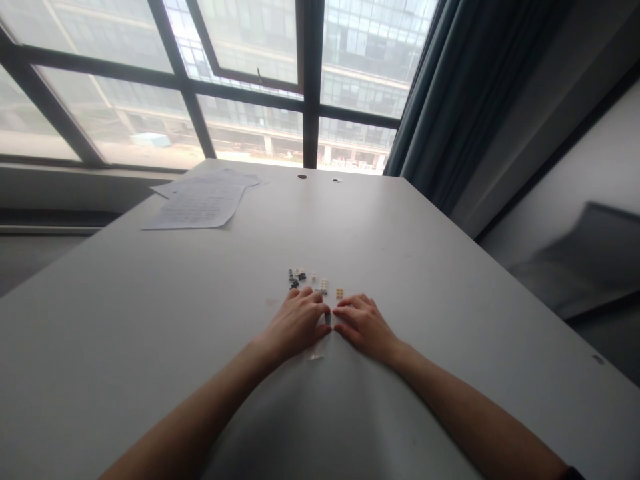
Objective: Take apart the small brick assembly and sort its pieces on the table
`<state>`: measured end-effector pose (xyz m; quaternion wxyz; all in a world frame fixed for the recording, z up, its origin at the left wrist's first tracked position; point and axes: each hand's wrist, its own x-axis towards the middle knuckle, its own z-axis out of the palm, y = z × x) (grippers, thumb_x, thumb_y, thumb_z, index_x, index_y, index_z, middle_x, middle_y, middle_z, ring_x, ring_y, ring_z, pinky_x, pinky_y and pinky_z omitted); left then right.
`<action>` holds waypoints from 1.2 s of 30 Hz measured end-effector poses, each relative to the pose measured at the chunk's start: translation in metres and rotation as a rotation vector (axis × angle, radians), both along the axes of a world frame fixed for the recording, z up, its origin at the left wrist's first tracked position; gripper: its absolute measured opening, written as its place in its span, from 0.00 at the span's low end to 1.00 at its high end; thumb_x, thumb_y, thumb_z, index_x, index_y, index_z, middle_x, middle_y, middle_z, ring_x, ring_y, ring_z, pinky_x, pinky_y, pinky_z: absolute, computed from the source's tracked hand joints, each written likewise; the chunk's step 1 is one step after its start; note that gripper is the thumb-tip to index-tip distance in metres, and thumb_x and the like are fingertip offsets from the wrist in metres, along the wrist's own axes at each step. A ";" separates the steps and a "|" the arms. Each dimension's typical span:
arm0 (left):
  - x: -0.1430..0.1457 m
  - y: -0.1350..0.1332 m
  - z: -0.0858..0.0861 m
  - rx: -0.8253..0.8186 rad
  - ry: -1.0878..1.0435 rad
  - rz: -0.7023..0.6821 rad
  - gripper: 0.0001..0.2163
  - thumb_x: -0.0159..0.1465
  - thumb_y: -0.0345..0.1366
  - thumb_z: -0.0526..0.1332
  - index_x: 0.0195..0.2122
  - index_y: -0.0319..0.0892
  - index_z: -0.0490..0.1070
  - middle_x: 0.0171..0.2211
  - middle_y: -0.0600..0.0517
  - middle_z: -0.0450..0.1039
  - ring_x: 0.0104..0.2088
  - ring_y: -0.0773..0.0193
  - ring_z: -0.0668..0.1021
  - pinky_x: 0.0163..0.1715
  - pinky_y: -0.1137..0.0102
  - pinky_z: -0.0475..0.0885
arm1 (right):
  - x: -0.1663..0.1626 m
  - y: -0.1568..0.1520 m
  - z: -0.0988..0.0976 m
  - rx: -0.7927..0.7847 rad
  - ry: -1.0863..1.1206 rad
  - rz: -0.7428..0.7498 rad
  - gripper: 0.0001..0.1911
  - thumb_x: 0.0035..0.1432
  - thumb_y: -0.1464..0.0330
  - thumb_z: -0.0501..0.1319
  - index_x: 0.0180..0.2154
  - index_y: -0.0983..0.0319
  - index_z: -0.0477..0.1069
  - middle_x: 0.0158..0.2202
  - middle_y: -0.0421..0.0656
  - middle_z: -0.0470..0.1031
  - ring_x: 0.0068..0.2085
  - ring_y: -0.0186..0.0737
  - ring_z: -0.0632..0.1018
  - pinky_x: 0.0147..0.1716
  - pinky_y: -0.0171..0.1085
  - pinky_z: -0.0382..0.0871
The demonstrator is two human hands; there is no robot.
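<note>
My left hand (300, 319) is closed, with a small grey toy building brick (328, 319) between its thumb and fingers. Facing it from the right, my right hand (364, 325) rests low over the table; its thumb and fingertips are apart, close beside the grey brick. A tan brick (339, 293) with studs lies just beyond the right fingers. Past the left fingers are a cream studded brick (324, 286) and a small white piece (313, 277). Several dark pieces (301, 275) sit in a loose cluster farther left. Something clear, like plastic film (315, 352), shows under my left wrist.
The white table (425, 267) stretches to a window (250, 120) at its far end. Printed papers (200, 200) overlap at the far left. Two small round items (302, 177) are near the far edge. A dark curtain (450, 100) hangs at the right.
</note>
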<state>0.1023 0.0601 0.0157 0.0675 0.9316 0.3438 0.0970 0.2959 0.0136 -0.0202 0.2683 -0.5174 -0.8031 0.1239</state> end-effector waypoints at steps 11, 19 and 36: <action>-0.016 0.024 -0.002 0.170 -0.112 0.213 0.15 0.62 0.42 0.60 0.48 0.47 0.72 0.47 0.47 0.71 0.47 0.52 0.69 0.45 0.59 0.63 | 0.002 0.004 -0.001 -0.020 0.211 -0.049 0.15 0.57 0.68 0.63 0.47 0.59 0.72 0.47 0.46 0.73 0.50 0.44 0.70 0.53 0.46 0.62; -0.018 0.034 -0.010 0.170 -0.031 0.188 0.11 0.65 0.38 0.54 0.41 0.52 0.77 0.48 0.49 0.71 0.48 0.52 0.68 0.45 0.57 0.63 | 0.003 0.004 -0.002 -0.025 0.227 -0.066 0.14 0.56 0.69 0.63 0.46 0.59 0.74 0.46 0.46 0.73 0.50 0.44 0.70 0.53 0.46 0.62; 0.002 0.025 0.003 0.288 0.015 0.242 0.15 0.60 0.47 0.60 0.32 0.40 0.77 0.40 0.40 0.72 0.45 0.48 0.68 0.46 0.54 0.59 | 0.003 0.004 0.001 -0.014 0.264 -0.058 0.12 0.56 0.69 0.63 0.44 0.58 0.74 0.45 0.45 0.74 0.48 0.43 0.71 0.53 0.45 0.62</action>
